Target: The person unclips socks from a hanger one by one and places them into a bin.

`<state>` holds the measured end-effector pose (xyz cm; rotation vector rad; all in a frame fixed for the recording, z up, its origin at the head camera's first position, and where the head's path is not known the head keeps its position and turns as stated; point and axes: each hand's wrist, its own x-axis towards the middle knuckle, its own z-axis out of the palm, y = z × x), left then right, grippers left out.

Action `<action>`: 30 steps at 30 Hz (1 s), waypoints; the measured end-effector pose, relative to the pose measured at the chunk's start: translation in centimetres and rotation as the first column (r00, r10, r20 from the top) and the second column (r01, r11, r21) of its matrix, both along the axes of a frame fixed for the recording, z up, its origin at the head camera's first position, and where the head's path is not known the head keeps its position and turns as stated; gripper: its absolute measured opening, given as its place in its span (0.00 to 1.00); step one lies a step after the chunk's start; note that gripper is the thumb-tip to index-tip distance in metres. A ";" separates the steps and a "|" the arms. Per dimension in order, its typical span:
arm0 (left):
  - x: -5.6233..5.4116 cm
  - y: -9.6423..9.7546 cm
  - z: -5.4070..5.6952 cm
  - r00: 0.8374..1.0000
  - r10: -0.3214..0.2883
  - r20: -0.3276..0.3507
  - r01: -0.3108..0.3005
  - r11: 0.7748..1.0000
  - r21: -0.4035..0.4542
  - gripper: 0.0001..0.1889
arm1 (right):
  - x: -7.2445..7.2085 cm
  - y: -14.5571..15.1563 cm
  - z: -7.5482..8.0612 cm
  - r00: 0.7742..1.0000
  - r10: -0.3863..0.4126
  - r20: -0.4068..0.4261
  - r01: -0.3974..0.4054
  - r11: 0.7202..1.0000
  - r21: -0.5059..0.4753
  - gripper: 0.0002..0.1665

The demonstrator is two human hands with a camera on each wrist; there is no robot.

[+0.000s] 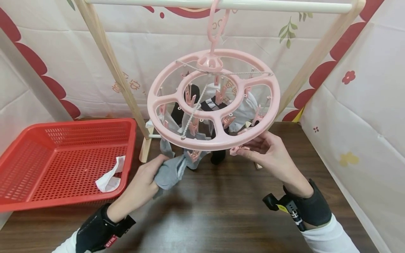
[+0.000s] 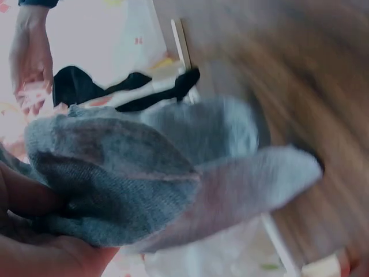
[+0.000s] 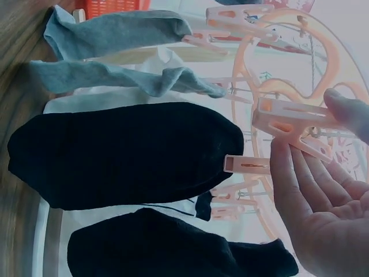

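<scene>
My left hand (image 1: 143, 179) grips a grey sock (image 1: 171, 172) below the near left rim of a round pink drying hanger (image 1: 218, 142). In the left wrist view the bunched grey sock (image 2: 115, 179) lies between thumb and fingers. At the hanger's near right rim, my right hand (image 1: 269, 151) pinches a pink clothes peg (image 3: 291, 118) between thumb and fingertips, with no cloth in the peg. Beside it a black sock (image 3: 127, 156) hangs from another peg (image 3: 247, 165). Grey socks (image 3: 121, 32) and a second black sock (image 3: 173, 248) hang around the ring.
The hanger's hook (image 1: 215, 31) hangs on the white bar (image 1: 278, 5) of a wooden rack (image 1: 107, 52). A red plastic basket (image 1: 72, 123) stands on the brown table (image 1: 215, 218) at the left, with a white sock (image 1: 110, 177) inside. Patterned cloth (image 1: 364, 105) walls off the back and right.
</scene>
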<state>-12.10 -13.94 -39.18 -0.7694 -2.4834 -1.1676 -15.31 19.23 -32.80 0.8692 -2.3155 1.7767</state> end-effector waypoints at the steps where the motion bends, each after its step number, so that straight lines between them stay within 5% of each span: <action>1: -0.1 -0.3 0.3 1.000 0.009 -0.006 -0.009 1.000 -0.001 0.17 | 0.0 0.0 -0.1 1.000 -0.002 -0.007 0.002 1.000 0.000 0.25; 8: -0.3 -2.5 1.8 0.997 0.063 -0.051 -0.064 0.998 -0.006 0.17 | -0.1 0.0 -0.2 0.999 -0.024 -0.033 0.024 1.000 0.015 0.28; 17: -0.1 -4.8 3.5 0.984 0.172 0.045 -0.168 0.983 -0.071 0.16 | -0.1 0.3 -0.7 1.000 0.012 0.015 -0.012 1.000 -0.016 0.24; 30: -0.8 -8.1 4.3 0.967 0.248 0.066 -0.237 0.962 -0.138 0.19 | 0.0 2.1 -2.4 1.000 0.007 0.029 -0.006 1.000 -0.029 0.23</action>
